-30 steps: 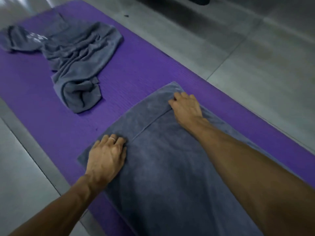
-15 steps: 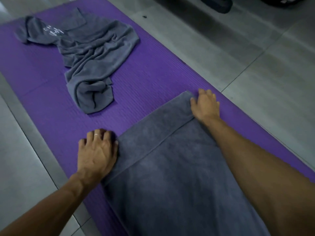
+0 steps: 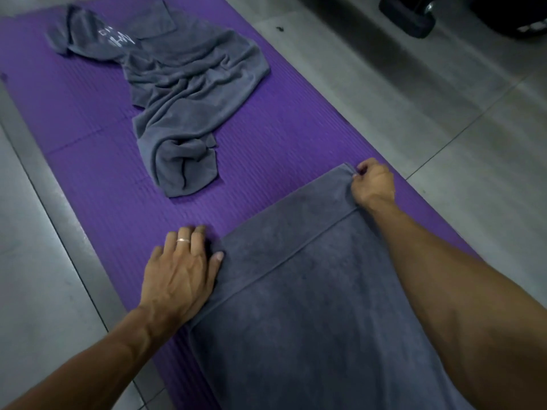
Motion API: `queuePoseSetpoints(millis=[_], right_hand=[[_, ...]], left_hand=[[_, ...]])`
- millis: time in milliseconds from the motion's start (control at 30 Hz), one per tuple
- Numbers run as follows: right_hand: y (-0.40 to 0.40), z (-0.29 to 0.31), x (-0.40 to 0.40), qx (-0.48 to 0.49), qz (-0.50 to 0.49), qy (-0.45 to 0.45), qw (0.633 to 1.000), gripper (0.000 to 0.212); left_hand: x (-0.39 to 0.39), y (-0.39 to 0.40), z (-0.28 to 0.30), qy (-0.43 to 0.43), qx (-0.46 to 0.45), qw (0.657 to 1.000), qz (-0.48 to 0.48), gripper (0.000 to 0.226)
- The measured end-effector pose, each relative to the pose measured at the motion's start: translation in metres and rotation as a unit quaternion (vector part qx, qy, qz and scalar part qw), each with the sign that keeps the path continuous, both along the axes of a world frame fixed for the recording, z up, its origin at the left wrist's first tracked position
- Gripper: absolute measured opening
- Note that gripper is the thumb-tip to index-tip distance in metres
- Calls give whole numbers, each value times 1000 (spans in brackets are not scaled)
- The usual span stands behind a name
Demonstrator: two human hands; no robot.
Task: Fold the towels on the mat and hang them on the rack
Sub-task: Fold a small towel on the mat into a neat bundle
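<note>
Fingers [image 3: 359,173] of the right hand [image 3: 373,186] pinch the far corner of the flat grey towel [image 3: 310,306] on the purple mat [image 3: 88,113]; the left hand [image 3: 180,276] lies open at its near-left corner. Folding looks barely begun; the crumpled towel [image 3: 183,93] waits, and no rack shows.

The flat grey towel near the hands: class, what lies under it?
The flat grey towel lies on the purple mat, which shows around it. The left hand and right hand hold its far corners. Anything beneath is covered.
</note>
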State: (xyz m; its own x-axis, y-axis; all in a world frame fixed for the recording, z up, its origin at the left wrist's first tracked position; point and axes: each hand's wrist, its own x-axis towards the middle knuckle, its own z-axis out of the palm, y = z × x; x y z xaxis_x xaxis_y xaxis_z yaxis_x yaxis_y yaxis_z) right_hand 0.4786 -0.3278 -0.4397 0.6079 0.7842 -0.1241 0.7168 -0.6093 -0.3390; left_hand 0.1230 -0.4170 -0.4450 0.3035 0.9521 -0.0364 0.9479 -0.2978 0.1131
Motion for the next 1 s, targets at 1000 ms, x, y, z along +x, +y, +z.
queuePoseSetpoints(millis=[1000], right_hand=[[-315, 81, 80, 8, 164, -49, 985, 47]], left_hand=[[144, -169, 85, -88, -85, 929, -350, 34]])
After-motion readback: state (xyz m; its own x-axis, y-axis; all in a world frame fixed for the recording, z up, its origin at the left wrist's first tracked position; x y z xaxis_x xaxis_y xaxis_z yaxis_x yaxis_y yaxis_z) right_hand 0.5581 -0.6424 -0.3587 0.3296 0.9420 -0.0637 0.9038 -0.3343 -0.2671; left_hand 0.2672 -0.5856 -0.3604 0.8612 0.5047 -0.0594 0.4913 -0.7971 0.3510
